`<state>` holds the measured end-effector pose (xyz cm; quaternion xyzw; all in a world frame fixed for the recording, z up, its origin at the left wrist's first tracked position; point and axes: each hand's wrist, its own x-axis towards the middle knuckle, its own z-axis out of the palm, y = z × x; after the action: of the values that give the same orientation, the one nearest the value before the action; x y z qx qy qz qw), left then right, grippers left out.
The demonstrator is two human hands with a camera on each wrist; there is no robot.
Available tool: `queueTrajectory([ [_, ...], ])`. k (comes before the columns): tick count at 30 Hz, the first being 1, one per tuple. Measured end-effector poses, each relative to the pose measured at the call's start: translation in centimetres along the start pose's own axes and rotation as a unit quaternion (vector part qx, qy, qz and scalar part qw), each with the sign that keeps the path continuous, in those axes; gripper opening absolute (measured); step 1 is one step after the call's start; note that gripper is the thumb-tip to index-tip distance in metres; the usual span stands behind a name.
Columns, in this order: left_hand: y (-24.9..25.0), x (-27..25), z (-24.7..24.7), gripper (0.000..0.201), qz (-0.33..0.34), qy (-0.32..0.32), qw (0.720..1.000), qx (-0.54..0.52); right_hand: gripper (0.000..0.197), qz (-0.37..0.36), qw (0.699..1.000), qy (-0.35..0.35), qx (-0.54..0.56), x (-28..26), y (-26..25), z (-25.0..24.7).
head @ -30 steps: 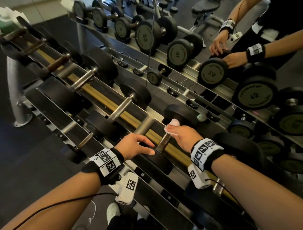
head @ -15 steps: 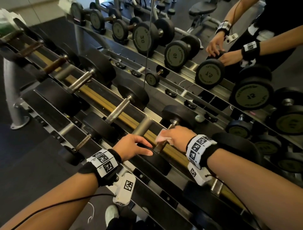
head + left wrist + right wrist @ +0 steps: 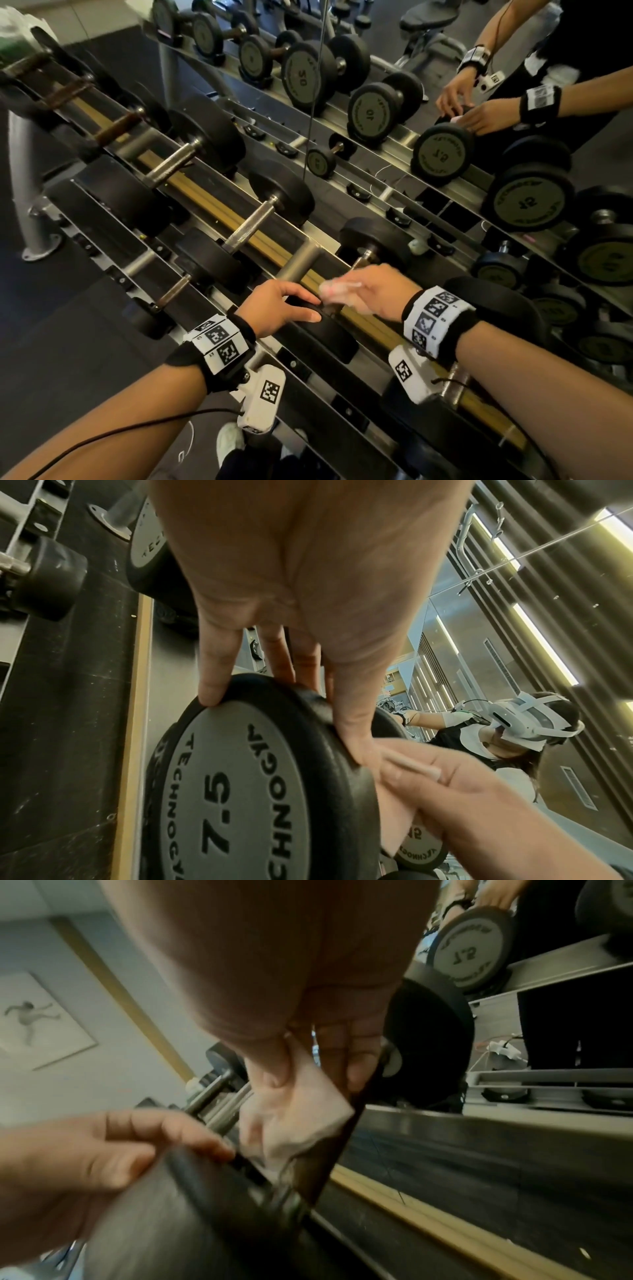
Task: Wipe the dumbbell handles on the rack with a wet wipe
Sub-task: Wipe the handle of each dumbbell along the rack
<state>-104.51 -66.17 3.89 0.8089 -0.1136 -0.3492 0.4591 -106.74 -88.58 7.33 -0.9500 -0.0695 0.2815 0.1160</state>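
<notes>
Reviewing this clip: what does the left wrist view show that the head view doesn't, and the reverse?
Only the left wrist view shows the gray end face of the dumbbell head, marked 7.5, and the mirrored person wearing a headset.

Only the head view shows the row of other dumbbell handles along the rack and both wristbands.

Both show the left hand gripping the rim of that dumbbell head while the right hand holds the wet wipe right beside it.

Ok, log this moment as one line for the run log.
left hand: steadying 7.5 dumbbell by its near weight | right hand: wet wipe on its handle | stage: wiping
</notes>
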Motion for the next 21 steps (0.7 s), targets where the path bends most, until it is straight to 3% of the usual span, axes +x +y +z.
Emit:
queueTrajectory([
  [2, 0.0, 0.0, 0.1, 0.023, -0.002, 0.0, 1.0, -0.003, 0.032, 0.038, 0.997, 0.046, -0.054, 0.4, 0.4, -1.5],
  [6, -0.1, 0.0, 0.1, 0.023, 0.003, -0.006, 1.0, -0.016, 0.034, -0.013, 0.965, 0.22, -0.144, -0.2, 0.8, -2.3],
  [9, -0.1, -0.1, 0.1, 0.022, -0.002, -0.01, 1.0, -0.019, 0.027, -0.015, 0.965, 0.199, -0.169, 0.0, 0.5, -1.3],
  [12, 0.2, -0.3, 0.1, 0.021, -0.011, -0.008, 1.0, -0.025, 0.04, 0.003, 0.981, 0.091, -0.174, -0.1, 0.7, 0.3],
  [16, 0.0, -0.3, 0.1, 0.021, 0.006, -0.008, 0.999, -0.03, 0.051, 0.087, 0.996, -0.014, -0.001, -0.2, 1.4, 0.9],
  [18, -0.1, -0.3, 0.1, 0.021, 0.013, -0.009, 0.999, -0.032, 0.049, 0.087, 0.995, -0.03, 0.043, -0.3, 1.6, 1.8],
  [21, -0.2, -0.4, 0.2, 0.022, 0.024, -0.009, 0.999, -0.035, 0.05, 0.061, 0.997, 0.009, 0.053, -0.7, 1.7, 4.2],
])
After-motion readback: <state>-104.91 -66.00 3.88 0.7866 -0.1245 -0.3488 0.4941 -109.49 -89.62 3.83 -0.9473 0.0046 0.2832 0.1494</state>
